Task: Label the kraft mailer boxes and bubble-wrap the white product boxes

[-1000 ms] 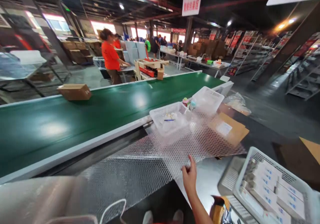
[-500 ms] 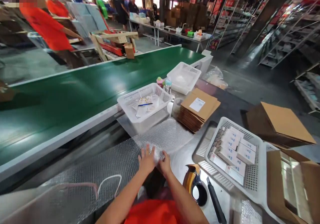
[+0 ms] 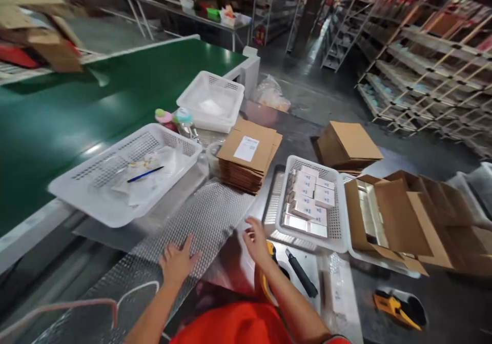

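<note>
My left hand (image 3: 177, 262) lies with spread fingers on a long sheet of bubble wrap (image 3: 209, 216), holding nothing. My right hand (image 3: 255, 239) hovers over the metal table, its fingers loosely curled but apart, and nothing shows in them. Close by on its right, a white plastic basket (image 3: 338, 241) holds several small white boxes (image 3: 305, 190) with blue print. A yellow tape dispenser (image 3: 271, 250) is mostly hidden behind my right forearm. Beside it lies a black utility knife (image 3: 302, 273).
A stack of cardboard mailers (image 3: 246, 172) stands ahead, with another cardboard stack (image 3: 351, 141) farther right. Left of them are a white basket with a blue pen (image 3: 145, 174) and a green conveyor (image 3: 126, 85). An opened carton (image 3: 400, 221) and second tape dispenser (image 3: 397, 308) are on the right.
The view has swung to the right. My hands, together at the bubble wrap before, have come apart; the right one has moved toward the basket of small boxes.
</note>
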